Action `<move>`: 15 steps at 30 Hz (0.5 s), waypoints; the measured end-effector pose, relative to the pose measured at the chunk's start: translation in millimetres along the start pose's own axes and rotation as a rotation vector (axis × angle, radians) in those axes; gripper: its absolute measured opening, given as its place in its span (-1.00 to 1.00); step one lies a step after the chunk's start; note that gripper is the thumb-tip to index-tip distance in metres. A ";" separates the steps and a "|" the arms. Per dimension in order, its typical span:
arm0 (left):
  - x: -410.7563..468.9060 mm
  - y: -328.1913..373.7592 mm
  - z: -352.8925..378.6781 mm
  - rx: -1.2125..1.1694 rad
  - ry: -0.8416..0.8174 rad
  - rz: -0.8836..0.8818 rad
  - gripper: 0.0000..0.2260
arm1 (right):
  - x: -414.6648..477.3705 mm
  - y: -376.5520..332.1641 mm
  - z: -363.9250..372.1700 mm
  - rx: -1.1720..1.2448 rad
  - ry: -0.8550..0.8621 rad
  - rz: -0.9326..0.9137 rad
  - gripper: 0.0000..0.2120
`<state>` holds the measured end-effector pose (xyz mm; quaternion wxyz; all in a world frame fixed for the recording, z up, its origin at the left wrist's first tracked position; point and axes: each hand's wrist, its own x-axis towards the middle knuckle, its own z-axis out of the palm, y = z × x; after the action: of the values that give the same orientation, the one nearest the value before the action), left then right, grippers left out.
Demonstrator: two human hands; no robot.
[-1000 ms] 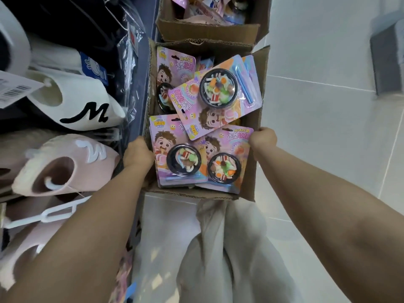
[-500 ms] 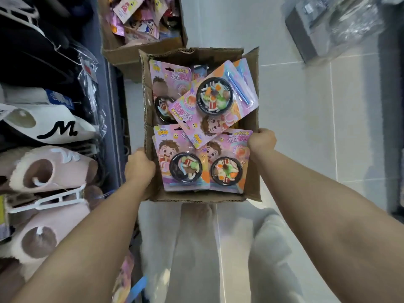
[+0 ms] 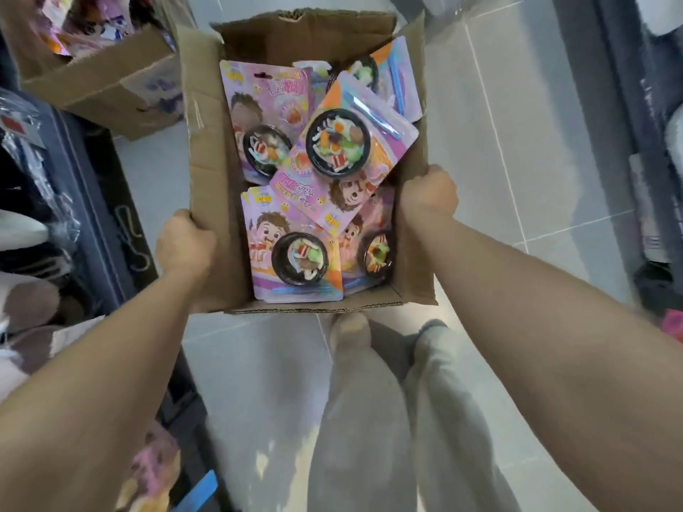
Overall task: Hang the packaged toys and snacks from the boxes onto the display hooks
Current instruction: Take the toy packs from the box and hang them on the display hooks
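Note:
I hold an open cardboard box [image 3: 207,171] above the tiled floor, in front of my legs. My left hand [image 3: 184,245] grips its left wall and my right hand [image 3: 427,195] grips its right wall. Inside lie several pink blister cards, each with a black toy bowl of pretend food. One card [image 3: 343,157] lies tilted on top of the pile. Another [image 3: 292,253] lies flat at the near end.
A second cardboard box [image 3: 107,86] with mixed packaged toys stands on the floor at the upper left. Dark shelving [image 3: 92,186] with bagged goods and slippers runs along the left. More shelving [image 3: 643,142] lines the right. Grey tiles stretch between.
The box has come up off the floor and away from the second box, carried back and to the right. Both hands keep the same grip on its walls.

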<state>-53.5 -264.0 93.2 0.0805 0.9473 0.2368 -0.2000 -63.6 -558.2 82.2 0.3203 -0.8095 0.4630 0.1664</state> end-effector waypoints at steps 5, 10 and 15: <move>-9.1 1.4 -7.4 0.102 0.055 -0.024 -0.72 | -11.5 -6.6 4.9 -0.019 -0.044 -0.116 -0.74; -9.7 -13.5 -7.2 0.138 0.072 -0.016 -0.70 | -22.7 -13.1 17.0 0.090 -0.154 -0.160 -0.75; 8.2 -39.7 -10.7 0.098 0.101 0.004 -0.73 | -39.3 -36.8 39.7 0.051 -0.105 -0.185 -0.75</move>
<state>-62.3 -223.2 97.2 0.0226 0.9595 0.2284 -0.1633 -51.3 -492.8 88.4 0.3786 -0.8306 0.3729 0.1664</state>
